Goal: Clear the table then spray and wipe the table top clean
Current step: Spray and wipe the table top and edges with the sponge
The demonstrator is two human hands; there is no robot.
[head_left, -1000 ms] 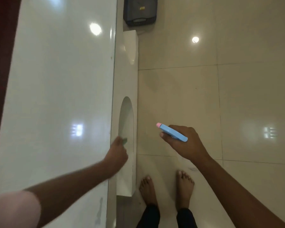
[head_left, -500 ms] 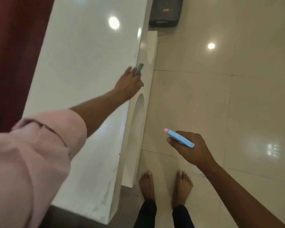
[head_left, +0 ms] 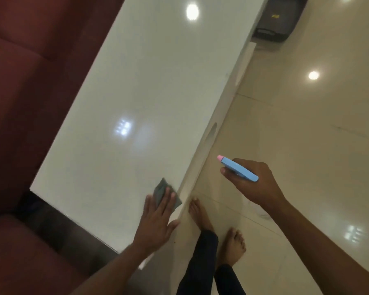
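Head view, wiping stage. The long glossy white rectangular table top (head_left: 145, 99) runs from 7 o'clock to 1 o'clock across the field; compared with half a second ago it now fills more of the view and sits more diagonally, because my head has turned toward its near end. Dark red upholstered seating (head_left: 24, 81) borders it at 9 o'clock, and the pale tiled floor (head_left: 307, 135) lies at 3 o'clock. Nothing stands on the visible surface, so I judge the clearing done.

My left hand (head_left: 158, 220) has drawn back from the far right edge to the near right corner, at 6 o'clock. Its fingers lie straight and spread, pressing the small grey-green folded cloth (head_left: 165, 193) flat on the surface, just inside the edge.

My right hand (head_left: 251, 182) stays off the table at 4 o'clock over the floor, fingers curled around the slim light-blue spray bottle with a pink tip (head_left: 237, 168), tip pointing toward 10 o'clock.

The shift suggests that the wipe has swept the right edge lengthwise; the left part likely remains.
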